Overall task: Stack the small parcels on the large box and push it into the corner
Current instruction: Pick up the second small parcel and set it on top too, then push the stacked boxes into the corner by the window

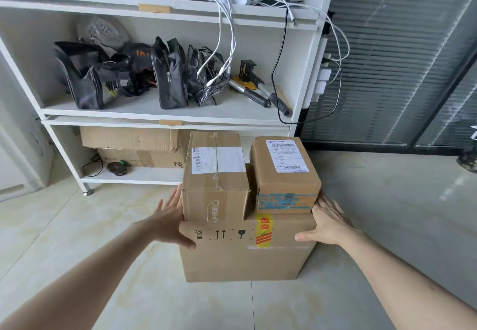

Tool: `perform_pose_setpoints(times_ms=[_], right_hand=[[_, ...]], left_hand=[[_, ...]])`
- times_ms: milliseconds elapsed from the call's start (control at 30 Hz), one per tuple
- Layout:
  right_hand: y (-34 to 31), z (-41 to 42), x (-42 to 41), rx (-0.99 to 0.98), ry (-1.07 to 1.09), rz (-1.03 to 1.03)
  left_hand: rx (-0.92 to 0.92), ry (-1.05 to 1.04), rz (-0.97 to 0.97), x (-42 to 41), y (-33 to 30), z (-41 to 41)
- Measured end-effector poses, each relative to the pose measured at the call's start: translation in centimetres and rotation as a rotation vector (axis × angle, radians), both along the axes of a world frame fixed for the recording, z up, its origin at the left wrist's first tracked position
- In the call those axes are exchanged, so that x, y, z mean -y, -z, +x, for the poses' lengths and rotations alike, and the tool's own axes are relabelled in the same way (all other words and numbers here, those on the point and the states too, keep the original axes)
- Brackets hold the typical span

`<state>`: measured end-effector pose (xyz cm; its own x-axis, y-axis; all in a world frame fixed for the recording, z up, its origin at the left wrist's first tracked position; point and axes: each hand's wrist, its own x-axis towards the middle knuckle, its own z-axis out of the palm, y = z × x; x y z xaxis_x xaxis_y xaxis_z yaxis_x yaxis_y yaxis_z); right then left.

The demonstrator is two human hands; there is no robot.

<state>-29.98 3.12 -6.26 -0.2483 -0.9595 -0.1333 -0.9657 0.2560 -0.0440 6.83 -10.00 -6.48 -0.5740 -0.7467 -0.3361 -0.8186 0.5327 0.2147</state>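
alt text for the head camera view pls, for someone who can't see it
Two bare hands press against the sides of a large box on a tiled floor, left hand and right hand, with two small parcels stacked side by side on top. Behind stands a white shelf unit holding black bags and cables.

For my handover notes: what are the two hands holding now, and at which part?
The large box, by its upper front corners: left hand on the left one, right hand on the right one. Both hands are open.
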Motion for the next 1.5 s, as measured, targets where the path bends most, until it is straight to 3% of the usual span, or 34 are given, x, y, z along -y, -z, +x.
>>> perform_pose_setpoints(times_ms=[500, 1100, 1500], right_hand=[[2.0, -2.5, -2.6, 0.03, -0.055, -0.059], [2.2, -14.8, -13.6, -0.074, 0.293, -0.07], [4.1, -23.8, -13.1, -0.175, 0.502, -0.229]], left_hand=[[-0.202, -0.002, -0.043, 1.3, 3.1, -2.3], [-0.107, 0.22, -0.148, -1.6, 2.2, -22.3], [-0.051, 0.27, -0.293, -0.2, 2.8, -34.1]])
